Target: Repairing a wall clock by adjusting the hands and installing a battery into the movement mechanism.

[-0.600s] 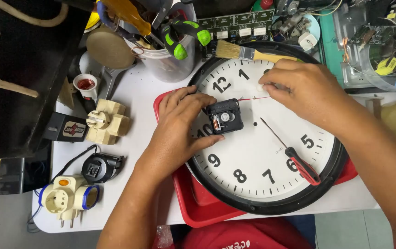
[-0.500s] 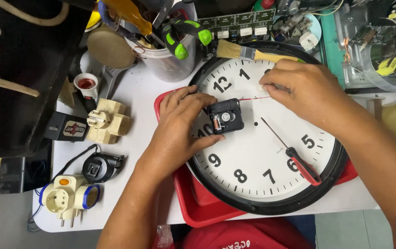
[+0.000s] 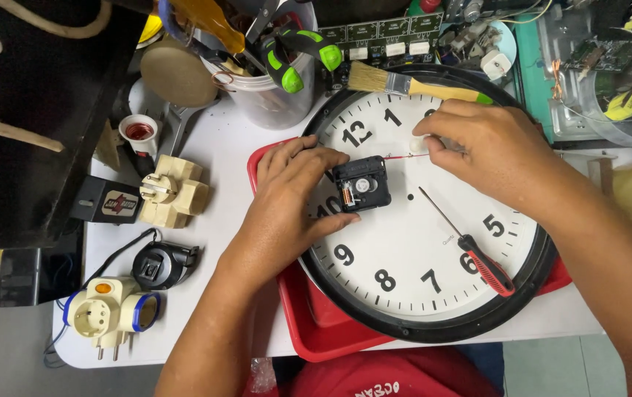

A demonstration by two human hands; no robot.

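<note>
A large round wall clock (image 3: pixel 433 294) with a black rim and white dial lies face up on a red tray (image 3: pixel 308 331). My left hand (image 3: pixel 290 198) holds a small black clock movement (image 3: pixel 361 184) against the dial, left of its centre hole. My right hand (image 3: pixel 488 151) pinches a thin red clock hand (image 3: pixel 404 156) near the dial's top, its tip pointing at the movement. A screwdriver with a red and black handle (image 3: pixel 477 257) lies loose on the dial's right half.
A paintbrush (image 3: pixel 411 84) rests across the clock's top rim. A white pot of pliers and tools (image 3: pixel 268 66) stands behind. Plug adapters (image 3: pixel 172 191) (image 3: pixel 110 312), a lamp socket (image 3: pixel 139 132) and a black box (image 3: pixel 106 200) lie at left. Circuit boards crowd the back right.
</note>
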